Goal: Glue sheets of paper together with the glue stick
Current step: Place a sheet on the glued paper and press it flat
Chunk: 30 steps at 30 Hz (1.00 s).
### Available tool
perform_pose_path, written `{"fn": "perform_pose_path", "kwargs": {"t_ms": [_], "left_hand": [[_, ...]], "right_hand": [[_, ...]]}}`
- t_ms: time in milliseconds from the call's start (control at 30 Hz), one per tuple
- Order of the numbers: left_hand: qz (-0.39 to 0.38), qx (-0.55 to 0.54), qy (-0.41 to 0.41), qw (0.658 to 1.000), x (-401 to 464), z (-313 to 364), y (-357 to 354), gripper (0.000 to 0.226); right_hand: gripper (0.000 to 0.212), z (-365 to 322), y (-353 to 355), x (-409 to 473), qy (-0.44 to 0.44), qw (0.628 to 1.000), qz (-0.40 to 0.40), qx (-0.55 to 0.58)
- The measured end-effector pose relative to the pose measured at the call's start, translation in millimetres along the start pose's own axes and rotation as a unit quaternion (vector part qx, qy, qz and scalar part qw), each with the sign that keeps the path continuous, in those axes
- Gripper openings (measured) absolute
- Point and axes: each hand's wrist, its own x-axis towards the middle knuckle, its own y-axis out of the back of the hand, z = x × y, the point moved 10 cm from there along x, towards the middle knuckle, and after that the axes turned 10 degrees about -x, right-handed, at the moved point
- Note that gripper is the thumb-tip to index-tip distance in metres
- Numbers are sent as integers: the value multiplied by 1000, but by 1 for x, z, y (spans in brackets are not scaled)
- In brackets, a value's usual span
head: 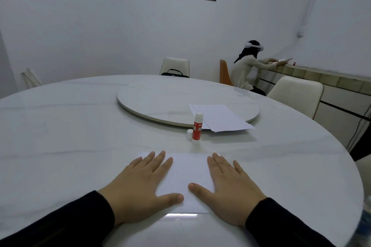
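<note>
— Glue stick (197, 127): where?
— Upright on the white round table (80, 126), near the middle, just in front of the turntable (160, 102). Red body, white top. Small white cap (189, 134) just beside it on the left, apart from the stick.

— And the paper?
— One white sheet (188, 174) flat on the table at the near edge, closer than the glue stick. More loose sheets (220, 116) behind the stick to the right, lying half on the turntable rim, half over the table.

— Hands?
— Left hand (140, 184) flat on the left part of the near sheet, fingers spread, palm down, gripping nothing. Right hand (232, 186) the same on the right part, also released and pressed flat. Thumbs pointing toward each other, not touching. Dark sleeves (66, 222) on both arms.

— Beyond the table?
— Pale chairs (297, 94), and another person (247, 70) seated at a counter by the wall.
</note>
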Motion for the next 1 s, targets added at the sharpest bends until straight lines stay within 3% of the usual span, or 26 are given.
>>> {"fn": "perform_pose_path", "kwargs": {"t_ms": [200, 733, 1000], "left_hand": [[-3, -10, -2, 1000, -2, -3, 4, 115], [-1, -25, 13, 1000, -3, -8, 6, 114], [-4, -43, 23, 999, -2, -12, 4, 114]], "right_hand": [[98, 12, 1, -7, -20, 999, 0, -30], [105, 18, 0, -19, -44, 999, -22, -10], [114, 43, 5, -28, 36, 996, -77, -23]]}}
